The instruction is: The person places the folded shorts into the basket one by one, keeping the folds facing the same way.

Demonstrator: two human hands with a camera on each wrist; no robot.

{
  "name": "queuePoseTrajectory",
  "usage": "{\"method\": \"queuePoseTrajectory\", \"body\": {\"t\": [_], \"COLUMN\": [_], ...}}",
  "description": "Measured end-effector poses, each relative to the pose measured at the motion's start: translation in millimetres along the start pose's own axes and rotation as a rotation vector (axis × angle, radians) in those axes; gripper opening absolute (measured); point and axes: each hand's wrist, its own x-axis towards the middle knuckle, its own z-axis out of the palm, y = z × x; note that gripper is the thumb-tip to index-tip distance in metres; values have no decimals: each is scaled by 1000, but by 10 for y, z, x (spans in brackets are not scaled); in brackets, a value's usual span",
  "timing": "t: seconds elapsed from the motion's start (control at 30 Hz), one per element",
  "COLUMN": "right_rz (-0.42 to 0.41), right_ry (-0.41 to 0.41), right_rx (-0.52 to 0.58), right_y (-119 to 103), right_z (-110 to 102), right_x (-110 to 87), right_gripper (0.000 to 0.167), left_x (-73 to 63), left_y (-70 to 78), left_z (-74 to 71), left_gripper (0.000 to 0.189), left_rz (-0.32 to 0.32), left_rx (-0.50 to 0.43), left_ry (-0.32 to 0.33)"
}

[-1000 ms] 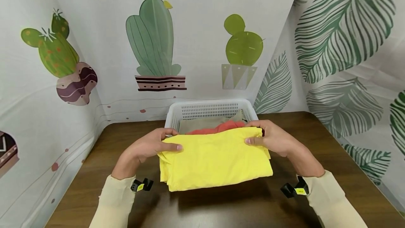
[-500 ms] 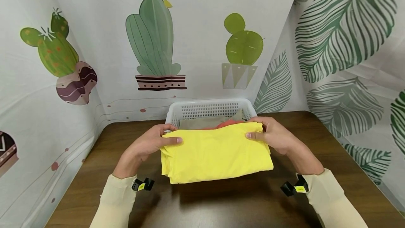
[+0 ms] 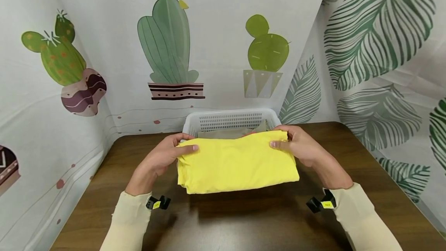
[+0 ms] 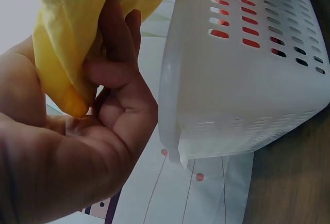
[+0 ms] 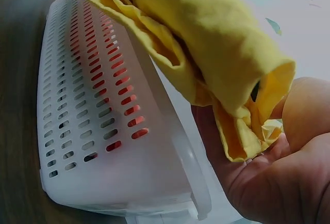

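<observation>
A folded yellow cloth (image 3: 237, 165), probably a garment, hangs between both hands in the head view. My left hand (image 3: 163, 154) pinches its upper left corner, thumb in front and fingers behind. At the upper right corner my right hand (image 3: 304, 146) grips it the same way. Behind the cloth stands a white plastic basket (image 3: 230, 117), its front hidden by the cloth in the head view. Inside lie a grey-beige cloth (image 3: 223, 133) and a red cloth, whose colour shows through the slots of the basket wall (image 5: 113, 131) in the right wrist view. The yellow cloth's layered folds (image 5: 206, 53) show there too.
The basket stands at the back of a dark brown wooden table (image 3: 230, 227). Behind it hangs a white curtain (image 3: 219, 49) printed with cacti and leaves. Black wrist cameras (image 3: 158, 203) sit on both cream sleeves (image 3: 127, 220).
Both hands have moved the yellow cloth slightly forward, toward the basket. It now covers nearly all of the red cloth in the head view. The grips look the same.
</observation>
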Motion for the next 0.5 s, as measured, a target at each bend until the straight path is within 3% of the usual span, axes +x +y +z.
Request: {"method": "queuePoseTrajectory", "body": {"t": [0.2, 0.5], "right_rz": [18, 44], "right_ry": [20, 44], "right_rx": [23, 55], "right_y": [-3, 26], "right_z": [11, 0], "right_x": [57, 154], "right_gripper": [42, 40], "left_x": [28, 63], "left_y": [-3, 6], "left_z": [8, 7], "left_gripper": [50, 46], "left_rz": [-4, -9], "left_rx": [-12, -46], "left_ry": [46, 54]}}
